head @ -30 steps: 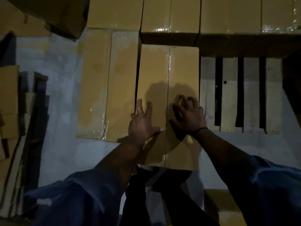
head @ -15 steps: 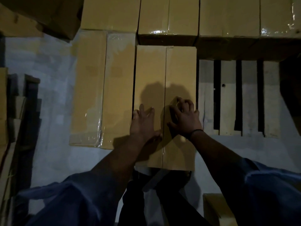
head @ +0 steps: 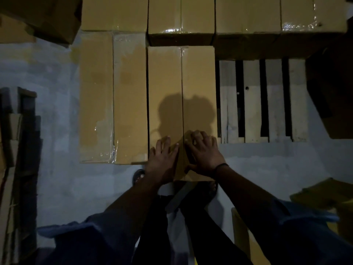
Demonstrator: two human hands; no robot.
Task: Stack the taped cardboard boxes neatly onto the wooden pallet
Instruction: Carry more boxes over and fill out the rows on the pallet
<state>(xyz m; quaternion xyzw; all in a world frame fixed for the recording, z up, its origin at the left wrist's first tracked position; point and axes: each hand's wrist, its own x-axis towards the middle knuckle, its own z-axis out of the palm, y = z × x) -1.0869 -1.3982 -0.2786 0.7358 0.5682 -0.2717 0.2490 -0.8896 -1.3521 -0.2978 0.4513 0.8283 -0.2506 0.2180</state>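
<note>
The hands are both down on the near end of the long taped box [head: 181, 83], low in the middle of the frame. The left hand [head: 162, 161] lies flat on the top face with its fingers straight. The right hand [head: 203, 153] sits just beside it across the taped centre seam, fingers arched with the tips pressing. Neither hand is wrapped round anything.

The box's long axis runs straight up the frame, away from the hands, so any shove from here travels along its length. The hands are level with each other, one on each side of the seam. The box sits on the wooden pallet [head: 252, 104], tight against the neighbouring box [head: 114, 92] on its left, with bare slats to its right. Its near end juts lower in the frame than the neighbour's. Its far end looks to meet the higher back row of boxes [head: 181, 16], though in this gloom I can't tell whether they touch. I'd reckon a push up the frame is what's wanted.
</note>
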